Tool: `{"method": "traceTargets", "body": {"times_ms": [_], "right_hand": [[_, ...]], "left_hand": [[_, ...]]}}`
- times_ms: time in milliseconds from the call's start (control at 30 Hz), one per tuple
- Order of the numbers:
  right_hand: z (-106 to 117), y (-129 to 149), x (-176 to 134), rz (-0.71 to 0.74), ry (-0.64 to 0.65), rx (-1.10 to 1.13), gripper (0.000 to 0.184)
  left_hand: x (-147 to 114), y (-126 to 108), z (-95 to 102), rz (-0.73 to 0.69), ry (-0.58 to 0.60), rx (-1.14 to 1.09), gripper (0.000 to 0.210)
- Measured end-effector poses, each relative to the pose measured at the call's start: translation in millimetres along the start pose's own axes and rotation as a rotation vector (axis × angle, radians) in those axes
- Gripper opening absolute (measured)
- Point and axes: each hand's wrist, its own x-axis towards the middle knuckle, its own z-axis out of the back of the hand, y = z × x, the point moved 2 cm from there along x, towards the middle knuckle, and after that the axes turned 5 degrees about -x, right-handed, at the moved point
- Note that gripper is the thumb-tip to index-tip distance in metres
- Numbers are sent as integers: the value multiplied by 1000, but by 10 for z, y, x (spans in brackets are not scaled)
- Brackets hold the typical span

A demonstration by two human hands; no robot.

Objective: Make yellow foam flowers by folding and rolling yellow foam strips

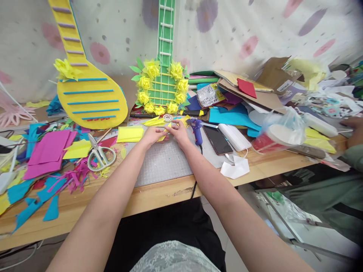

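Over the grey cutting mat (161, 166), my left hand (153, 136) and my right hand (178, 133) meet with fingertips pinched on a small piece of yellow paper (162, 138). Fingers cover part of it, so its full shape is hidden. Left of my hands lies a stack of yellow paper (129, 134). Folded yellow strips (154, 121) lie just behind. A purple glue gun (195, 130) stands to the right of my right hand. Behind my hands, a green paper instrument (164, 85) ringed with yellow paper flowers (181, 85) leans against the curtain.
Scissors (100, 156) lie at left among magenta paper (49, 153) and blue scraps. A yellow instrument shape (93, 96) leans behind them. At right are a phone (217, 139), a white power bank (235, 136) and a red cup (272, 138). Another person's arm (354, 132) reaches in at far right.
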Motion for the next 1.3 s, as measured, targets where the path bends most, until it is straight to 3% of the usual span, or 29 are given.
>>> {"method": "traceTargets", "body": {"times_ms": [800, 933, 1100, 1300], "right_hand": [[39, 8, -8, 87, -14, 41, 26], [33, 23, -9, 38, -10, 71, 32], [14, 32, -42, 10, 100, 12, 47], [27, 13, -36, 23, 81, 4, 44]], "left_hand": [[-118, -24, 48, 134, 72, 18, 20], [-110, -35, 27, 119, 51, 6, 19], [-132, -33, 48, 66, -4, -9, 23], [-102, -32, 47, -20, 37, 52, 26]]}}
